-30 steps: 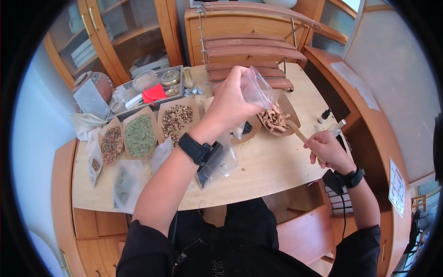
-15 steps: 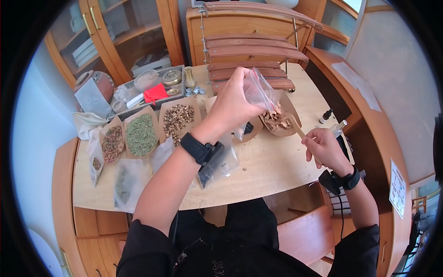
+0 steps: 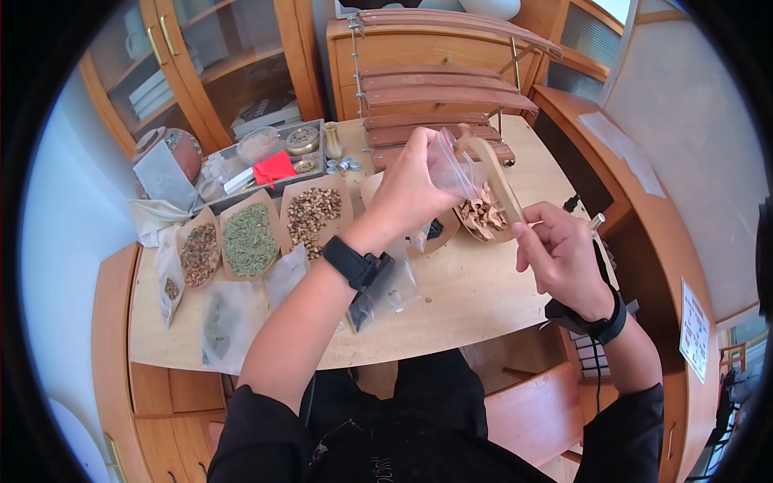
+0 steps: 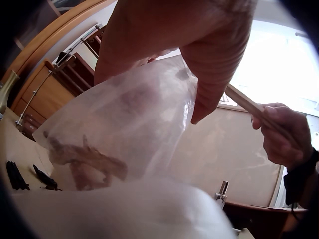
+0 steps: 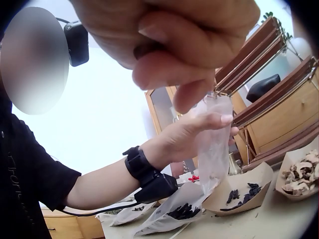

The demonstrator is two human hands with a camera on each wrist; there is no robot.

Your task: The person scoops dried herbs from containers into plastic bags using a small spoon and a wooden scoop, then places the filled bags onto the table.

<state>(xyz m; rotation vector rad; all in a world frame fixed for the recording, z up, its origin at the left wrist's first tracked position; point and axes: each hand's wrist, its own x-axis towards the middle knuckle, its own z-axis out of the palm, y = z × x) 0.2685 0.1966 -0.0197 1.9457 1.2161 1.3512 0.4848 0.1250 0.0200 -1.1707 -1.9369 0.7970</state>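
Note:
My left hand [image 3: 408, 183] grips a clear zip bag [image 3: 450, 167] near its mouth; in the left wrist view the bag [image 4: 149, 114] holds some brown dried pieces [image 4: 89, 158]. My right hand [image 3: 564, 253] pinches the handle of a wooden scoop [image 3: 501, 187], whose head is raised at the bag's opening. Whether the scoop's head is inside the bag I cannot tell. Just below the scoop, a paper tray [image 3: 503, 234] holds pale brown dried slices [image 3: 483, 213]. Left of it a second paper tray [image 5: 259, 196] holds dark pieces [image 5: 244, 195].
Trays of mixed petals [image 3: 199, 251], green herb [image 3: 249, 240] and brown chunks [image 3: 312, 216] stand at the left. Filled bags [image 3: 228, 318] lie along the front. Behind are a grey box [image 3: 328, 145] of small items and a slatted wooden rack [image 3: 435, 97]. A small bottle [image 3: 571, 203] stands right.
My right hand has brought the scoop up from the tray of slices to the bag's mouth, with its handle now steeper. My left hand still holds the bag over the trays.

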